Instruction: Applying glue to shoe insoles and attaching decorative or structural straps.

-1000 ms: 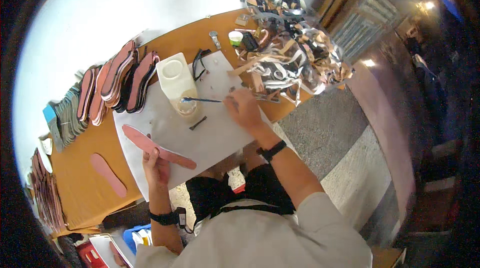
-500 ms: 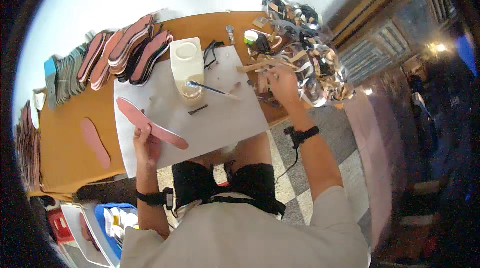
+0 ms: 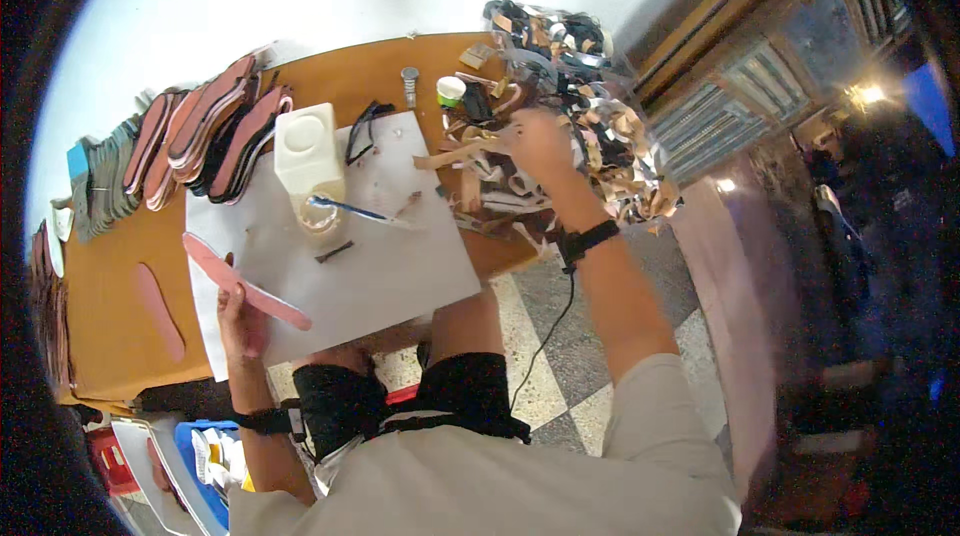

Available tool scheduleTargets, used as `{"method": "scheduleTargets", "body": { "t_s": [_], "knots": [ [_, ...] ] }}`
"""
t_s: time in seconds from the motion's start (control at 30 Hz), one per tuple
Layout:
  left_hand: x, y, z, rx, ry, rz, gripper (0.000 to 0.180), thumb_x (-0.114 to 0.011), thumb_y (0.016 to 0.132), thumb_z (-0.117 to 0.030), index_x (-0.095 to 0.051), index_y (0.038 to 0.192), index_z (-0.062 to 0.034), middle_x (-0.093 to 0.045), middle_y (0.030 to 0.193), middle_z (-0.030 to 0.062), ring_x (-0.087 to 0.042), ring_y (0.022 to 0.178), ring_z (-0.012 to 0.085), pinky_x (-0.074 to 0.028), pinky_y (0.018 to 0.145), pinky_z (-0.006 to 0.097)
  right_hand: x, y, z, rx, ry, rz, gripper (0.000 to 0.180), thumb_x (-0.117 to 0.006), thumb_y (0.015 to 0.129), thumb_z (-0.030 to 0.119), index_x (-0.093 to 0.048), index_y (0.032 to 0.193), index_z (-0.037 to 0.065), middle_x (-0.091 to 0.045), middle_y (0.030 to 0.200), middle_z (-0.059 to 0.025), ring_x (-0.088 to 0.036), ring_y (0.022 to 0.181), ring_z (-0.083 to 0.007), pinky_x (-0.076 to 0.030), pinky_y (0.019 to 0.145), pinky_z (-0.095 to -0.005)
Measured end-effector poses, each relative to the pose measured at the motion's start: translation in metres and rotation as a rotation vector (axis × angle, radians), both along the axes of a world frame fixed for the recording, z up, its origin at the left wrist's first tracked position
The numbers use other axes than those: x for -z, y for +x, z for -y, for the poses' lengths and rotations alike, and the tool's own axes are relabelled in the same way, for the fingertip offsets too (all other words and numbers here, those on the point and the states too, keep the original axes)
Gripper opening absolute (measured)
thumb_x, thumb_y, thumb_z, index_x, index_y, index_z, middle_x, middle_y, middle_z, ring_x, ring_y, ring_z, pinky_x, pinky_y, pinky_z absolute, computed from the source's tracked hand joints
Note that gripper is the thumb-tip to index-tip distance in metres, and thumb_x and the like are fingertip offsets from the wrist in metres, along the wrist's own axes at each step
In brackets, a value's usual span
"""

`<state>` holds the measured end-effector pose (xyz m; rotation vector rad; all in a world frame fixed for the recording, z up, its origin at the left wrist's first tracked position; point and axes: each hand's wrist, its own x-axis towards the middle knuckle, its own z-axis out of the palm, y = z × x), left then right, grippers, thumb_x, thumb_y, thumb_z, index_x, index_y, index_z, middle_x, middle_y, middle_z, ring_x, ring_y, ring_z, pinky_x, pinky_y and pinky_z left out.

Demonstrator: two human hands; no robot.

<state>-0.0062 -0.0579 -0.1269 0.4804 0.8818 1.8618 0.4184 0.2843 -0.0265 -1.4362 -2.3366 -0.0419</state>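
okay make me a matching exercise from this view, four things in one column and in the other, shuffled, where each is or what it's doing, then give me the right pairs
1. Left hand
2. Right hand
3. Blue stick
4. White sheet

A. Spread on the orange tabletop
B. At the heap of scrap strips
C. One end at the cream container
D. Holding a pink insole

Pairs: 1-D, 2-B, 3-C, 4-A
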Motion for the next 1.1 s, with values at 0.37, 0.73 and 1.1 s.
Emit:
{"method": "scheduleTargets", "body": {
  "t_s": [0.37, 0.73, 1.1],
  "knots": [
    [-0.009, 0.008, -0.004, -0.071, -0.066, 0.011, 0.076, -0.071, 0.093, -0.011, -0.03, 0.156, -0.0036, -0.063, 0.101, -0.0021, -0.062, 0.093, 0.0099, -0.051, 0.091, 0.029, -0.045, 0.164, 0.005, 0.409, -0.113, -0.09, 0.034, -0.072, 0.082, 0.035, -0.077, 0.105, 0.009, -0.073, 0.102, -0.0202, -0.068, 0.101, -0.0391, -0.053, 0.091, -0.0457],
    [-0.005, -0.002, -0.001, -0.009, -0.021, -0.022, 0.075, -0.067, 0.096, -0.011, -0.026, 0.158, -0.004, -0.063, 0.1, -0.0007, -0.06, 0.09, 0.0097, -0.049, 0.09, 0.028, -0.027, 0.209, -0.004, 0.413, 0.059, -0.189, 0.04, -0.075, 0.084, 0.035, -0.074, 0.107, 0.003, -0.072, 0.103, -0.0227, -0.069, 0.098, -0.0393, -0.054, 0.087, -0.0467],
    [-0.004, -0.001, 0.003, 0.001, -0.019, -0.008, 0.075, -0.068, 0.096, -0.014, -0.027, 0.158, -0.0058, -0.062, 0.105, 0.0, -0.06, 0.092, 0.0112, -0.049, 0.089, 0.029, -0.065, 0.201, 0.017, 0.421, -0.024, -0.621, 0.026, -0.07, 0.087, 0.026, -0.07, 0.084, 0.0, -0.067, 0.071, -0.0092, -0.06, 0.064, -0.0199, -0.048, 0.064, -0.0348]
  ]
}}
